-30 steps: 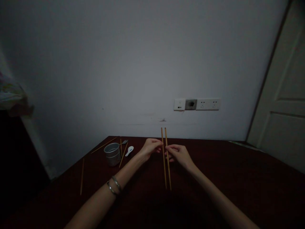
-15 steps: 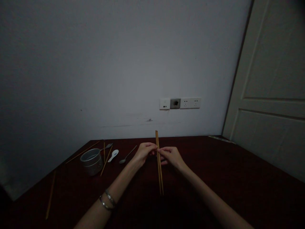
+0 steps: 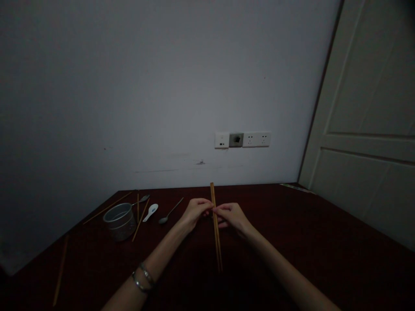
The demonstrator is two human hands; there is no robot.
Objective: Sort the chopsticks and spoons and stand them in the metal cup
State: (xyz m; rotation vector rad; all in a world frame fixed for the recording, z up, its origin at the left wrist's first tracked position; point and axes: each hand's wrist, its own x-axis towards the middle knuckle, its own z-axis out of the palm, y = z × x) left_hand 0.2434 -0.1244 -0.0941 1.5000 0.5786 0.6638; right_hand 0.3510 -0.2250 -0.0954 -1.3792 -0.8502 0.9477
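Note:
A pair of wooden chopsticks [image 3: 216,237] stands close together, nearly upright in the picture, between my two hands. My left hand [image 3: 197,211] pinches them from the left, a little above their middle. From the other side my right hand [image 3: 231,215] grips them with thumb and fingers, its fingertips almost meeting those of the left. Some fingers of both hands are hidden behind the sticks. Nearest to my left hand on the table lies a metal spoon [image 3: 164,220], its thin handle pointing away to the right.
On the left of the dark red table [image 3: 275,242] stands a metal pot [image 3: 119,226]. Beside it lie a white soup spoon [image 3: 151,212], a fork [image 3: 144,198] and several loose chopsticks, one chopstick [image 3: 61,272] at the far left. Behind are a wall with sockets [image 3: 256,139] and a door [image 3: 366,142].
The view has shifted slightly, so the table things sit a bit further left. My hands and the chopsticks are a little lower in the picture; both hands keep their hold.

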